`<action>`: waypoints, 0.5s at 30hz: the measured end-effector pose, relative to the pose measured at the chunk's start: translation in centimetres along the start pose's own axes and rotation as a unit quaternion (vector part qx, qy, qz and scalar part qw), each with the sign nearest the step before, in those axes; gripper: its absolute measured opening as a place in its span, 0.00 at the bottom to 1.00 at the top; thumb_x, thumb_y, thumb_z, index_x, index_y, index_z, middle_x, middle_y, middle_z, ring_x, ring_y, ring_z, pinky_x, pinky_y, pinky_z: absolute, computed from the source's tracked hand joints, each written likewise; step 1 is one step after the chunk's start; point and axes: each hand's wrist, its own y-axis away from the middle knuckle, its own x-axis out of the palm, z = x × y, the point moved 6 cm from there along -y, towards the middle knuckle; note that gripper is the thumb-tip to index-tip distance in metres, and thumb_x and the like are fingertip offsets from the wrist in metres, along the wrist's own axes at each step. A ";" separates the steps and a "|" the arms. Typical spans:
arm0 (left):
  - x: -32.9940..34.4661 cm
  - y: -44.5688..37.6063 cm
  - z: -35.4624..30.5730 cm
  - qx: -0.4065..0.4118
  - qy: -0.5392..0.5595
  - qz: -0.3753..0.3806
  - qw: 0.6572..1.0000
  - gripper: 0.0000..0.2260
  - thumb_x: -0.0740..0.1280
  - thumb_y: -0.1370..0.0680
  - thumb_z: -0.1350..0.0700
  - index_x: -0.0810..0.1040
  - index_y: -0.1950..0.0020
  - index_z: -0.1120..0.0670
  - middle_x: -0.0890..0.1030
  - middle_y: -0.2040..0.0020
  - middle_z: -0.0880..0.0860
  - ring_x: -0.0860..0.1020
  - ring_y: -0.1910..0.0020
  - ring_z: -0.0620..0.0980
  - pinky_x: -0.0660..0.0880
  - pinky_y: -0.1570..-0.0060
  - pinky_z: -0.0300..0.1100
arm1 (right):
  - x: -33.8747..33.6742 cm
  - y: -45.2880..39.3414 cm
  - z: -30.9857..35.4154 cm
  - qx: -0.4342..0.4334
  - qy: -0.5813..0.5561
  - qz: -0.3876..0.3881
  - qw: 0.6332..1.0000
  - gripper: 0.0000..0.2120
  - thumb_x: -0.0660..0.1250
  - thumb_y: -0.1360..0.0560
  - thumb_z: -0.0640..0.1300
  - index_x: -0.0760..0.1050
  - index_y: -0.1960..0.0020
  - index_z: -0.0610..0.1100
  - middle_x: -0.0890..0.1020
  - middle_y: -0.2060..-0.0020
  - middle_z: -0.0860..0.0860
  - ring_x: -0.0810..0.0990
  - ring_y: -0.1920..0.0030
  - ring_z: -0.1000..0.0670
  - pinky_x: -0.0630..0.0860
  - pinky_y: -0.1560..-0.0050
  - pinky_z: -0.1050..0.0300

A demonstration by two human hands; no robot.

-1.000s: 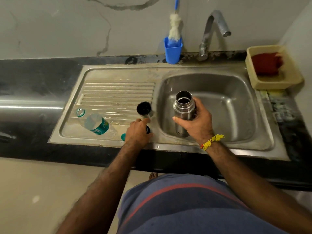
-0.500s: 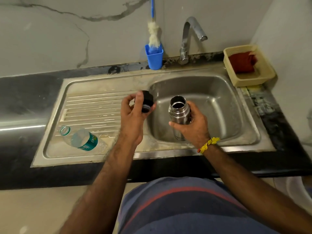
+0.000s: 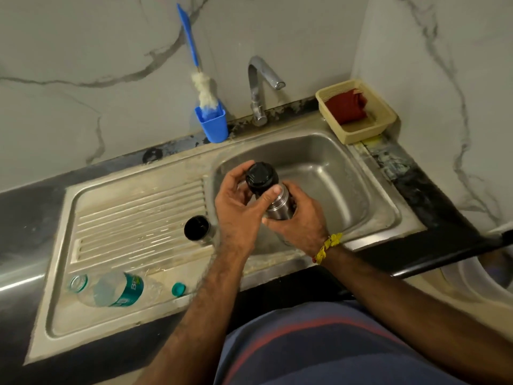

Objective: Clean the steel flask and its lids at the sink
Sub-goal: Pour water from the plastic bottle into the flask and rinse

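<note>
The steel flask (image 3: 278, 205) is held over the near left part of the sink basin (image 3: 327, 173), gripped around its body by the right hand (image 3: 298, 218), whose fingers and thumb are curled round the metal. The black inner lid (image 3: 261, 177) is held on the flask's mouth by the left hand (image 3: 238, 207), with the thumb and fingers curled round its rim. The flask's long axis is tilted, its capped mouth pointing up and toward the far left, its base hidden behind the right hand. The steel outer cap (image 3: 197, 229) is seen standing mouth-up on the ribbed drainboard (image 3: 133, 215), just left of the left hand and apart from it.
</note>
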 end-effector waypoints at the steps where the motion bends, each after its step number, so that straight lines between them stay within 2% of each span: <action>1: 0.2 0.0 0.1 0.002 -0.013 0.016 1.000 0.27 0.80 0.32 0.68 0.77 0.36 0.60 0.83 0.40 0.52 0.83 0.41 0.50 0.79 0.39 0.46 | -0.1 0.0 0.0 0.002 0.000 -0.004 1.000 0.32 0.78 0.40 0.57 0.72 0.38 0.56 0.84 0.53 0.56 0.84 0.56 0.53 0.82 0.55 0.49; 7: 0.9 -1.3 0.2 -0.016 -0.109 0.117 0.987 0.28 0.82 0.35 0.66 0.78 0.37 0.56 0.84 0.43 0.49 0.83 0.41 0.45 0.78 0.37 0.44 | -0.6 0.1 -0.2 0.009 -0.008 -0.011 1.000 0.32 0.78 0.40 0.57 0.73 0.38 0.56 0.85 0.53 0.57 0.84 0.55 0.54 0.83 0.55 0.48; 12: 1.0 -1.7 0.3 -0.048 -0.151 0.263 0.952 0.27 0.78 0.30 0.66 0.76 0.32 0.56 0.82 0.38 0.52 0.79 0.35 0.48 0.73 0.30 0.52 | -1.2 0.5 -0.9 0.012 -0.011 0.008 1.000 0.33 0.78 0.40 0.56 0.72 0.37 0.57 0.84 0.51 0.57 0.84 0.54 0.54 0.83 0.53 0.48; 14: 1.1 -1.7 0.3 -0.054 -0.162 0.289 0.942 0.28 0.79 0.29 0.64 0.75 0.31 0.53 0.81 0.36 0.52 0.78 0.33 0.49 0.72 0.29 0.54 | -1.2 0.5 -1.0 0.005 -0.009 0.012 1.000 0.34 0.78 0.40 0.57 0.72 0.36 0.56 0.84 0.50 0.57 0.84 0.53 0.54 0.83 0.53 0.48; 15: 1.2 -1.8 0.3 -0.048 -0.170 0.286 0.942 0.29 0.81 0.30 0.59 0.76 0.31 0.51 0.80 0.36 0.52 0.77 0.33 0.49 0.72 0.29 0.55 | -1.2 0.4 -1.1 0.005 -0.010 0.013 1.000 0.34 0.78 0.40 0.57 0.72 0.36 0.55 0.84 0.50 0.56 0.84 0.53 0.53 0.83 0.53 0.48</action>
